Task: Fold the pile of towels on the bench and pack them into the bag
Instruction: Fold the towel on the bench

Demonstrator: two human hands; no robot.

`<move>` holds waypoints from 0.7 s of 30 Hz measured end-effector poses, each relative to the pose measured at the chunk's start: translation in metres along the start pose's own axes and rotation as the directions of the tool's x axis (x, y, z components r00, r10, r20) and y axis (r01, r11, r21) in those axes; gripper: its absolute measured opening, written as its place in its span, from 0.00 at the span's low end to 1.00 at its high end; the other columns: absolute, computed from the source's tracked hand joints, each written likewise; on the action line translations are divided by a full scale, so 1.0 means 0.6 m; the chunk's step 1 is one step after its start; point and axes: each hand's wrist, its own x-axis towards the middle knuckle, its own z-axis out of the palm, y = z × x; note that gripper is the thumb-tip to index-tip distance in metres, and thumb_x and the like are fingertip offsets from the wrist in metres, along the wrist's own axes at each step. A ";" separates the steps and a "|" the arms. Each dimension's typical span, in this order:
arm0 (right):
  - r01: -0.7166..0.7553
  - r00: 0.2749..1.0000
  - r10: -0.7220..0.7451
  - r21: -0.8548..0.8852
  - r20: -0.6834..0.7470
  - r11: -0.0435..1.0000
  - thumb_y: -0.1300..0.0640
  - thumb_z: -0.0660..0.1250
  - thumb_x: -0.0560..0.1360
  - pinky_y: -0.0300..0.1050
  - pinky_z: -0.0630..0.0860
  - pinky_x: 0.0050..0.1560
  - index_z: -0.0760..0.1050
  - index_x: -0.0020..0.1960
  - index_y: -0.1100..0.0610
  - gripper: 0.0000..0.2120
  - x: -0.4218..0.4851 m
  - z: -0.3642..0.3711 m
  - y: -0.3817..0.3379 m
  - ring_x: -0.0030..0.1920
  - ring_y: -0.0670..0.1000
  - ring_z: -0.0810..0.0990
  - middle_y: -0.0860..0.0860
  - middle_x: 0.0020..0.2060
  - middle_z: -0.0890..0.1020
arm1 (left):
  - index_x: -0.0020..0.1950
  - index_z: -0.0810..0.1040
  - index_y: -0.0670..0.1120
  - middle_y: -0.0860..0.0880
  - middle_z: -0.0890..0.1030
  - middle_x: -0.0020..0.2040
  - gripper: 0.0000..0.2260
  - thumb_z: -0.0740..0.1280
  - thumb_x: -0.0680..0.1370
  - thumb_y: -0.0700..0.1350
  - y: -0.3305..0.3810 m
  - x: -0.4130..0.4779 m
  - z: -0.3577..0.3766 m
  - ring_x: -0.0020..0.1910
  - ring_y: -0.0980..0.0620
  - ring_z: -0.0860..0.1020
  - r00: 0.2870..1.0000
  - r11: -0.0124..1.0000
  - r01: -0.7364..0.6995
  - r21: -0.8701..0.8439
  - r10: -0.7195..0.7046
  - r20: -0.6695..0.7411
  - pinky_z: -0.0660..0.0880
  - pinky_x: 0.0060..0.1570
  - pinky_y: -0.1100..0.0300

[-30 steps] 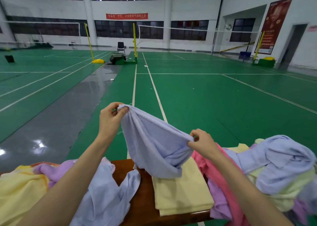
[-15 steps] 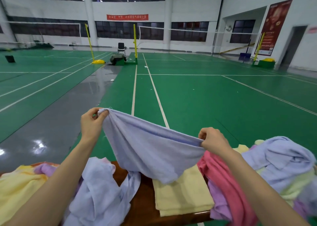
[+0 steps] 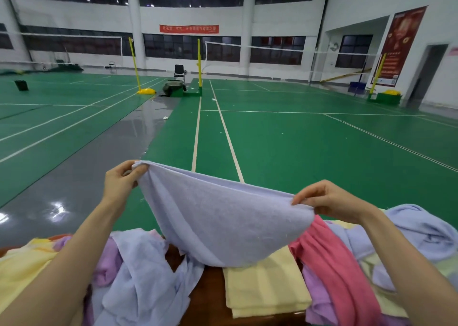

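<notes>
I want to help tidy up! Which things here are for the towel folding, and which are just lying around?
For the job: purple towel pinched by left hand and right hand, folded yellow towel, pink towel, bench. No bag shows.

Just lying around: chair, net post, red banner.

the dark brown wooden bench (image 3: 210,298) shows bare wood only in a strip near its middle. just right of that strip a folded pale yellow towel (image 3: 267,283) lies flat, with a pink towel (image 3: 329,263) draped beside it and a loose heap (image 3: 421,231) of light blue, purple and pale green cloth further right. left of the strip lie a crumpled lavender-blue towel (image 3: 146,276), a purple towel (image 3: 109,263) and a yellow towel (image 3: 22,268).
</notes>
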 end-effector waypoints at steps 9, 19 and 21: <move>0.029 0.985 -0.078 -0.296 -0.153 0.955 0.51 0.78 0.51 0.33 0.69 0.31 0.78 0.31 0.59 0.16 0.013 0.005 0.003 0.28 0.44 0.72 0.50 0.27 0.76 | 0.46 0.78 0.46 0.49 0.78 0.43 0.06 0.63 0.78 0.37 0.021 0.008 -0.019 0.41 0.53 0.76 0.992 0.992 0.078 -0.103 -0.068 0.102 0.78 0.37 0.67; 0.023 0.761 -0.243 -0.349 -0.602 0.937 0.64 0.74 0.68 0.37 0.65 0.30 0.72 0.39 0.59 0.10 0.065 -0.041 -0.013 0.28 0.45 0.70 0.51 0.29 0.76 | 0.44 0.79 0.46 0.52 0.78 0.38 0.03 0.68 0.75 0.39 0.082 0.026 0.015 0.37 0.58 0.73 0.972 0.955 -0.068 0.290 -0.002 0.236 0.67 0.40 0.68; 0.013 0.687 -0.271 -0.362 -0.674 0.932 0.63 0.73 0.70 0.39 0.69 0.38 0.77 0.47 0.58 0.08 0.079 -0.045 -0.038 0.35 0.48 0.76 0.51 0.34 0.79 | 0.49 0.79 0.43 0.50 0.75 0.35 0.03 0.67 0.76 0.38 0.104 0.049 0.031 0.31 0.57 0.71 0.992 0.975 -0.049 0.217 0.022 0.125 0.67 0.36 0.67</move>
